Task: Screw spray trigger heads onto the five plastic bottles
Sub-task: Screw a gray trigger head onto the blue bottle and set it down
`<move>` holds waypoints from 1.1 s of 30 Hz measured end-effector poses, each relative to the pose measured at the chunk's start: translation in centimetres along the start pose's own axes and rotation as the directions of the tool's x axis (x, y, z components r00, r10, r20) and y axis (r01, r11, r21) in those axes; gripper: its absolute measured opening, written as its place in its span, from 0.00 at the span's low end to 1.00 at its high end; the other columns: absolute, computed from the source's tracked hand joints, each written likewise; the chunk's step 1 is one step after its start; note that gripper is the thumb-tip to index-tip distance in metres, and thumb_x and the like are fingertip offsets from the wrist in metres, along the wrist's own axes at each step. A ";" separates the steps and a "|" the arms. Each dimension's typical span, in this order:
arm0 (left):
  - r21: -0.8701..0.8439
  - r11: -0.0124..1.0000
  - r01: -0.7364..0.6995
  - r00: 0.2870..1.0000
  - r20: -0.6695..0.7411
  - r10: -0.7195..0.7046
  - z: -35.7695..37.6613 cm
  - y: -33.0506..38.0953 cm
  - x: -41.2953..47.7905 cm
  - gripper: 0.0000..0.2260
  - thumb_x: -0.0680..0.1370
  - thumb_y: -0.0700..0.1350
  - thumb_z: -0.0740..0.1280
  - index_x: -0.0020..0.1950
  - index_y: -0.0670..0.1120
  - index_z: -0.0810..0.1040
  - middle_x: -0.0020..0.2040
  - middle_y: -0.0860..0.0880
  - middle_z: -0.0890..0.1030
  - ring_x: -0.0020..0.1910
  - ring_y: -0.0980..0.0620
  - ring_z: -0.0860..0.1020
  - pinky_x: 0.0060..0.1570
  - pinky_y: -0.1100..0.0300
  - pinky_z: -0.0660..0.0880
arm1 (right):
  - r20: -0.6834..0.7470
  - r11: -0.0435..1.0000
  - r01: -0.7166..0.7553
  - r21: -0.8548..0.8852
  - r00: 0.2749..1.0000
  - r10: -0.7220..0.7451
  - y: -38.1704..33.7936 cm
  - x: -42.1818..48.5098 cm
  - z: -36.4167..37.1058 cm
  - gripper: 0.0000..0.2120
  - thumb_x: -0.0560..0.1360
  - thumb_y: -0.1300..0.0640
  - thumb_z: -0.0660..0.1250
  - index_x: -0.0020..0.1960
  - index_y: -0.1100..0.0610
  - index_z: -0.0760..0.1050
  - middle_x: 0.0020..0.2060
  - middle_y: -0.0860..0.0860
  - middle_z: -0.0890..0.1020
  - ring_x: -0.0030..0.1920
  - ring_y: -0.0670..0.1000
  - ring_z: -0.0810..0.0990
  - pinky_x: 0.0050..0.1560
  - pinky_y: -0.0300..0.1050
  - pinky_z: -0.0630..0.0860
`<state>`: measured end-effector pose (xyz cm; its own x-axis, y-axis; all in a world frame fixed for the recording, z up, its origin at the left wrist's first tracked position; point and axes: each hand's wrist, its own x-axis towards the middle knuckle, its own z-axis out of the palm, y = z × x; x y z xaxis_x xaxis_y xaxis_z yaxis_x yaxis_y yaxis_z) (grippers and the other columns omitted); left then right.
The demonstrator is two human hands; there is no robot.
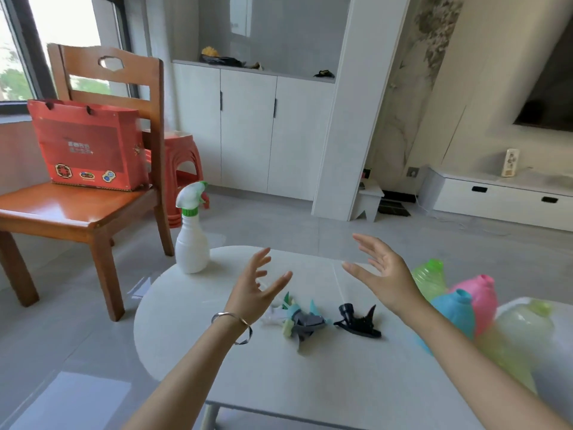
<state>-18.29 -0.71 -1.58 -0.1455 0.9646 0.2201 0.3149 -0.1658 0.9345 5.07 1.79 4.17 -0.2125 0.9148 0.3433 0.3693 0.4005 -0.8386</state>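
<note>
A white bottle (191, 243) with a white and green trigger head (192, 195) screwed on stands at the far left of the white table (310, 373). Loose trigger heads lie mid-table: a pale grey-green cluster (297, 321) and a black one (358, 321). At the right edge lie open bottles without heads: green (431, 277), pink (479, 299), blue (455, 315) and yellow-green (514, 339). My left hand (257, 287) hovers open above the cluster, a bangle on its wrist. My right hand (381, 271) hovers open, left of the green bottle. Both hold nothing.
A wooden chair (77, 209) with a red paper bag (90, 144) stands left of the table, a red plastic stool (183, 162) behind it. White cabinets (248, 131) line the far wall, and a low white bench (496, 197) runs along the right.
</note>
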 end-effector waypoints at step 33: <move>0.247 0.962 -0.119 0.959 0.280 0.047 14.0 -1.1 -1.8 0.28 0.73 0.56 0.68 0.71 0.52 0.65 0.69 0.54 0.71 0.69 0.54 0.67 0.67 0.61 0.63 | -0.458 0.887 -0.450 -0.107 0.814 0.358 12.4 -5.6 -9.6 0.39 0.61 0.56 0.80 0.66 0.53 0.64 0.61 0.54 0.73 0.61 0.55 0.73 0.55 0.44 0.69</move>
<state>-5.24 0.65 -6.91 0.1384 0.9745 0.1766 0.5515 -0.2240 0.8036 19.52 2.12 -4.14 0.3737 0.9113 0.1732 0.5195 -0.0510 -0.8529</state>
